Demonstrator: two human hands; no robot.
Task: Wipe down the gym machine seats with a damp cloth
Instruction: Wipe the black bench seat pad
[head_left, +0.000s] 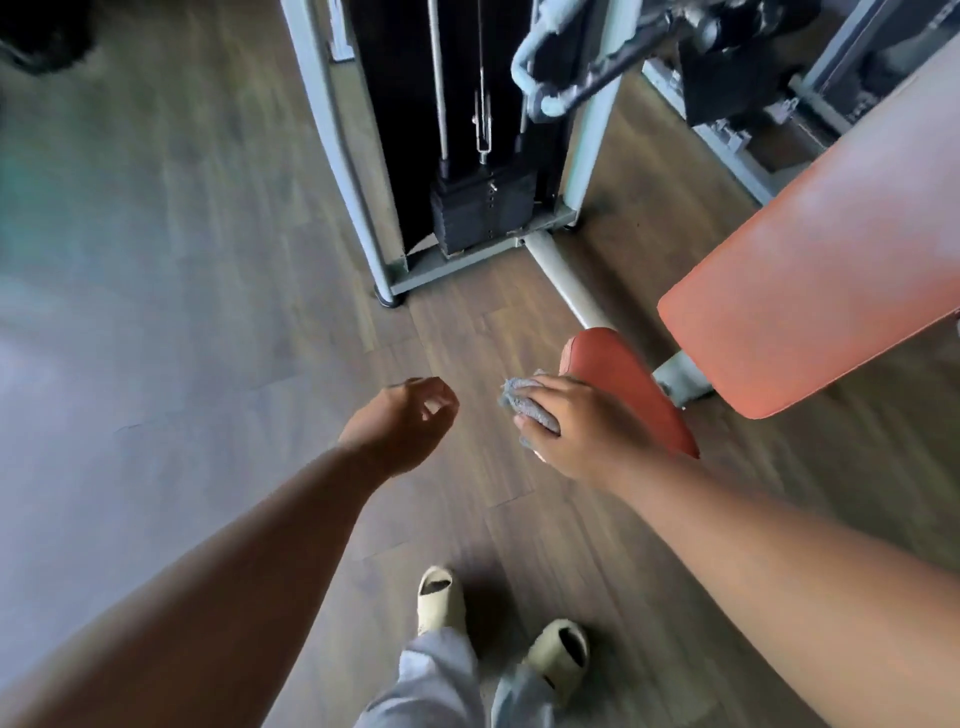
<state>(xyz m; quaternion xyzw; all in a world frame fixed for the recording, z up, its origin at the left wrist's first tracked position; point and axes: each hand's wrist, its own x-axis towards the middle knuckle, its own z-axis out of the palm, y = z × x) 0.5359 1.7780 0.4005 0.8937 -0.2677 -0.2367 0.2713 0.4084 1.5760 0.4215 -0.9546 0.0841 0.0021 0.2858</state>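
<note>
Head view, looking down past pale slippers (441, 597) and a wood-plank floor (208, 312): the right hand (582, 431) lies palm-down, fingers curled over a bunched grey cloth (524, 402), pressing it on the near-left edge of the small orange seat (623, 384); the left hand (405, 421) hangs just beside it over the floor, fingers loosely curled, holding nothing. The seat's long axis runs away and to the right from the cloth, so the unwiped pad lies ahead of the right hand; farther right sits the larger orange backrest (821, 260); beyond stands the weight stack (483, 208).
</note>
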